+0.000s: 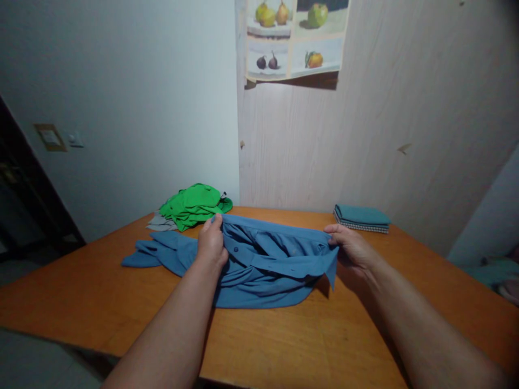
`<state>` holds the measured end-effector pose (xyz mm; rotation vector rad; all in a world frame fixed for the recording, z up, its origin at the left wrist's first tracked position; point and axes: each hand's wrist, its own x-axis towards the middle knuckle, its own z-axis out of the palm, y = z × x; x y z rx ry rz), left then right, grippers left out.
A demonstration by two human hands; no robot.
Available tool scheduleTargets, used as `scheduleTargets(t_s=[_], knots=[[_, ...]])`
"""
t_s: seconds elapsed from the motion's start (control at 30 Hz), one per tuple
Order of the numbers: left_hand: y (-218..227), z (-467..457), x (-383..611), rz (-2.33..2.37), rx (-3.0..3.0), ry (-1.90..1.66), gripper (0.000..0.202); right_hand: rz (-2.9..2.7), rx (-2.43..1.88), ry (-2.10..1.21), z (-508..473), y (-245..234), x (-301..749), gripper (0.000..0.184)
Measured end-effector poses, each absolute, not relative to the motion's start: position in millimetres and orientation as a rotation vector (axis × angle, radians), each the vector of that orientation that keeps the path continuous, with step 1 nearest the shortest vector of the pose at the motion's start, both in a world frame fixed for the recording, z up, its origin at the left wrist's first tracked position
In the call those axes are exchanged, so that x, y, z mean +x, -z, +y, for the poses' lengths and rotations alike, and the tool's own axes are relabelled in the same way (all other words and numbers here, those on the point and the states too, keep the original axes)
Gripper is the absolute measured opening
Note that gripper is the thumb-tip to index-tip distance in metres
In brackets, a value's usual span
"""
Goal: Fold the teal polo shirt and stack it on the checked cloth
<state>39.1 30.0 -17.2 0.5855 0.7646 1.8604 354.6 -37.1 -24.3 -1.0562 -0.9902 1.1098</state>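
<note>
A blue button-up shirt lies bunched on the wooden table, its buttoned placket and a pointed collar corner showing. My left hand is closed on the shirt's upper edge, left of the middle. At the other end of that edge, my right hand pinches the cloth near the collar corner. Between both hands the edge is drawn fairly straight and lifted off the table. One sleeve trails out to the left, past my left forearm. A dark button shows just right of my left hand.
Behind my left hand sits a rumpled pile of green cloth with grey cloth under it. A neat stack of folded teal cloth lies at the table's back right. Fruit pictures hang on the wall.
</note>
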Motion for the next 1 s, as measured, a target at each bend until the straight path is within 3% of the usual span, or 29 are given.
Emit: scheduleTargets(t_s=[1.0], knots=[[19.4,33.6,36.4,0.794,0.579,-1.895,0.006,-0.958,-1.077,-1.137,-40.3,20.6,354.1,0.034]])
